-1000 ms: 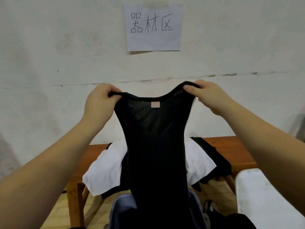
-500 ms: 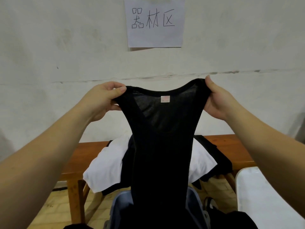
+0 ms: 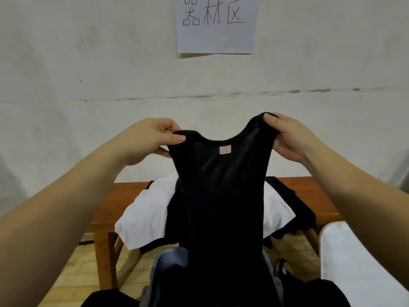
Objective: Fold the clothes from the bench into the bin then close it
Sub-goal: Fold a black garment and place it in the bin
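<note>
A black sleeveless top (image 3: pixel 223 196) hangs in front of me with a small orange label at its neckline. My left hand (image 3: pixel 148 138) pinches its left shoulder strap and my right hand (image 3: pixel 290 136) pinches the right strap, a little higher. The top's lower part drops into a grey-blue bin (image 3: pixel 168 262) below me and hides most of it. Behind it, a white garment (image 3: pixel 143 216) and a black garment (image 3: pixel 292 202) lie on the wooden bench (image 3: pixel 318 191).
A white wall with a paper sign (image 3: pixel 215 23) stands close behind the bench. A white flat object (image 3: pixel 358 267) lies at the lower right. Tiled floor (image 3: pixel 73 269) shows under the bench, and a dark shoe (image 3: pixel 282 268) sits by the bin.
Both hands have lowered the top slightly. My left hand has dropped below the right, so the neckline now tilts, and the hands sit a bit closer together on the straps.
</note>
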The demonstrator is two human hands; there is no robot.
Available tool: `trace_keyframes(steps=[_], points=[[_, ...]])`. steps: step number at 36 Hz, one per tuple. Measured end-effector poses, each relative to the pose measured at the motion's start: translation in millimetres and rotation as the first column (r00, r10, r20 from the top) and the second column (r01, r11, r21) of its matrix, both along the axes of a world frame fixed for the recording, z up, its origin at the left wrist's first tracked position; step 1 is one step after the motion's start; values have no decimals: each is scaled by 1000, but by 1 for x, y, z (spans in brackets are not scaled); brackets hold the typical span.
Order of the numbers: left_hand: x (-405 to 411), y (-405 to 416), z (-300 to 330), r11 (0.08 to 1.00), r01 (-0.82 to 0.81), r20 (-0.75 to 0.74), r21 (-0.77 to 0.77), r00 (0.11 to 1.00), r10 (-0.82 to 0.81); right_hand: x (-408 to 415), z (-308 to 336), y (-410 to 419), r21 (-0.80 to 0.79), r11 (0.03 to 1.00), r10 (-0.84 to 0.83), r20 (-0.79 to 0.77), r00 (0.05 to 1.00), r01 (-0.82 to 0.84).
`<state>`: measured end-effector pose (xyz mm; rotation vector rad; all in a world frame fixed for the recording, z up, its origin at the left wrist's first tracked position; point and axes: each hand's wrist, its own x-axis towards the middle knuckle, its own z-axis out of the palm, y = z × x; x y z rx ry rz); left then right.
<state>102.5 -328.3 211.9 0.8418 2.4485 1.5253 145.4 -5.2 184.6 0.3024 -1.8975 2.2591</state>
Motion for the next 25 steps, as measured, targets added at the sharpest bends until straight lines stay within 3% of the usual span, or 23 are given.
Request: trace_keyframes(steps=[4, 8, 11, 16, 20, 25], points=[[2, 11, -4, 984, -29, -52, 177, 998, 39, 1, 7, -13, 134, 984, -113, -37, 993, 117], [5, 21, -5, 897, -17, 99, 441, 995, -30, 7, 18, -29, 309, 920, -204, -147, 968, 241], [7, 29, -4, 846, 6, 176, 534, 977, -118, 9, 25, -49, 408, 855, -237, -239, 941, 319], [13, 43, -6, 903, 40, 172, 428, 977, -125, 7, 27, -75, 500, 813, -204, -236, 950, 299], [14, 51, -9, 968, 34, 41, 249, 998, -45, 2, 22, -84, 543, 796, -152, -247, 957, 267], [10, 48, -14, 982, -63, -7, 178, 998, 65, -4, 6, -92, 475, 864, -56, -237, 970, 167]])
